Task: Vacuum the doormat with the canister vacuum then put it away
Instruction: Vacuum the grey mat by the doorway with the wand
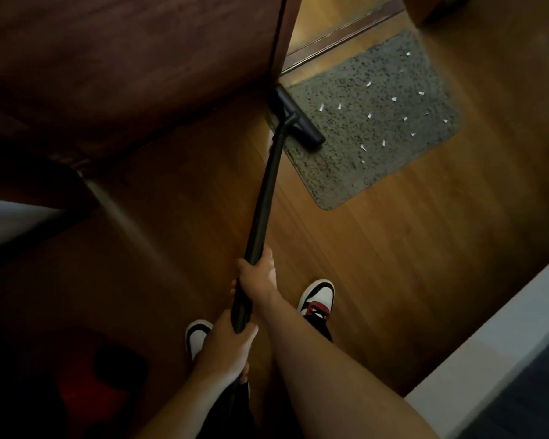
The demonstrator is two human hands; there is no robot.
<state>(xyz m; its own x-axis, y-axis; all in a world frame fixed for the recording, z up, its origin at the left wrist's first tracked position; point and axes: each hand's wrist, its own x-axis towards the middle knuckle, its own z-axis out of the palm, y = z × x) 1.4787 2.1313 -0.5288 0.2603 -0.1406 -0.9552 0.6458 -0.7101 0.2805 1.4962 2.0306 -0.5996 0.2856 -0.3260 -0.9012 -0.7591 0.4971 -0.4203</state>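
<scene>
A grey speckled doormat [371, 122] lies on the wooden floor ahead, with several small white paper scraps [393, 99] scattered over it. The black floor head [301, 125] of the vacuum rests on the mat's left edge. Its long black wand [265, 198] runs back toward me. My right hand [257, 275] grips the wand higher up. My left hand [227, 346] holds its lower end, where the hose begins. A dark red shape at the lower left may be the canister [99, 384]; it is too dim to tell.
A dark wooden door [133, 68] stands open at the left, touching the mat's corner. A door threshold [343, 33] runs behind the mat. A pale wall or ledge [495, 350] borders the right. My two sneakers [317, 301] stand on the wooden floor [393, 248].
</scene>
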